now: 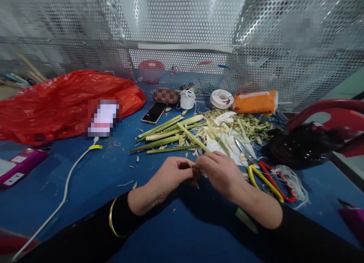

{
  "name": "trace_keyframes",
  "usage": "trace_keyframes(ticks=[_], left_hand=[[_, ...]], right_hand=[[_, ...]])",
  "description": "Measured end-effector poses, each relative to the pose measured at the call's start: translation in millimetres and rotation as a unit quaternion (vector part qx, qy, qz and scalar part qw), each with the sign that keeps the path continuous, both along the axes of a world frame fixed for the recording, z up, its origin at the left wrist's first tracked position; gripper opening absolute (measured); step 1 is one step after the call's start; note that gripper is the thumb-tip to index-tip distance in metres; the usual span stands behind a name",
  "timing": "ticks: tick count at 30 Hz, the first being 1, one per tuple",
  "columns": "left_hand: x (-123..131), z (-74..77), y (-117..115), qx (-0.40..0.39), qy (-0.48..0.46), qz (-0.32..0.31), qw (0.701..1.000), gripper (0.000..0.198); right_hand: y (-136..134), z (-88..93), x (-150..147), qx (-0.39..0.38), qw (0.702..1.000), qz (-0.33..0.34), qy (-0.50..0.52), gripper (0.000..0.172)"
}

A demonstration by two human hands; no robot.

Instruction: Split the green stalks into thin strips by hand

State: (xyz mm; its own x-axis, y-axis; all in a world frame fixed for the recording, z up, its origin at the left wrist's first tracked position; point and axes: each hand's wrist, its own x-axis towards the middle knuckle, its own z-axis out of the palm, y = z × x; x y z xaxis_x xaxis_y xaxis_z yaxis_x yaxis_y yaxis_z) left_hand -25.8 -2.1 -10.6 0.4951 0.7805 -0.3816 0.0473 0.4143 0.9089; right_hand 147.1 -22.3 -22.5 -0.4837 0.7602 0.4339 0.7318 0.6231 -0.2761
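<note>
My left hand [167, 175] and my right hand [223, 174] meet over the blue table, thumbs and fingers pinched together. Between them is a thin brownish plant strip [197, 184]; its end hangs down while the fingers hide most of it. Just beyond lie several long green plant stalks [163, 138], cut and pointing in different directions. Scissors [256, 164] with one yellow and one red handle rest half open to the right of my right hand, blades on a white paper [213, 144] strewn with plant scraps.
Behind the paper is a heap of shredded plant bits [253, 126]. White thread [292, 183] lies tangled by the scissors. Along the back stand a ribbon spool [222, 99], a string ball [187, 99] and an orange packet [256, 102]. A red plastic bag [65, 100] and charging cable [66, 187] occupy the left.
</note>
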Motion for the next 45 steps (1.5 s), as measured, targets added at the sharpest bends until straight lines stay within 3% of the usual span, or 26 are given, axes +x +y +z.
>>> trace_keyframes(ticks=[5, 9, 16, 20, 25, 32, 35, 38, 40, 42, 45], left_hand=[[-2.2, -1.3, -0.6, 0.002, -0.044, -0.023, 0.999, 0.016], [-3.5, -1.7, -1.0, 0.023, -0.047, -0.043, 0.998, 0.017], [-1.7, 2.4, -0.6, 0.032, 0.001, -0.019, 0.999, 0.017], [-1.4, -0.1, -1.8, 0.130, 0.061, -0.032, 0.989, 0.012], [-4.0, 2.2, -5.5, 0.312, 0.145, -0.056, 0.937, 0.004], [-3.8, 6.2, -7.9, 0.425, 0.185, -0.064, 0.884, 0.010], [-2.6, 7.1, -8.5, 0.393, 0.171, -0.045, 0.902, 0.009], [-1.1, 7.9, -6.1, 0.272, 0.105, -0.012, 0.956, 0.005], [-0.5, 7.1, -2.5, 0.194, 0.054, 0.033, 0.979, 0.004], [-0.4, 4.9, 1.9, 0.145, 0.022, 0.090, 0.985, 0.007], [-1.1, -0.1, 7.5, 0.113, 0.008, 0.158, 0.981, 0.011]], right_hand=[[-2.4, 0.1, -2.5, -0.079, 0.992, -0.039, 0.094, 0.024], [-3.5, -0.4, -2.2, -0.104, 0.984, -0.091, 0.108, 0.021], [-4.7, 2.5, -2.3, -0.128, 0.978, -0.113, 0.119, 0.020], [-4.0, 3.8, -3.4, -0.148, 0.973, -0.113, 0.133, 0.020], [-2.1, 4.6, -6.8, -0.201, 0.956, -0.102, 0.190, 0.019], [0.0, 0.7, -8.1, -0.349, 0.887, -0.102, 0.284, 0.021], [2.9, -0.3, -7.7, -0.411, 0.847, -0.075, 0.329, 0.019], [7.8, 0.0, -6.9, -0.464, 0.798, -0.033, 0.383, 0.021], [10.6, -0.3, -6.6, -0.477, 0.781, -0.023, 0.402, 0.023], [10.8, -1.5, -6.9, -0.458, 0.802, -0.032, 0.382, 0.025], [5.5, -3.9, -8.7, -0.334, 0.896, -0.051, 0.289, 0.026]])
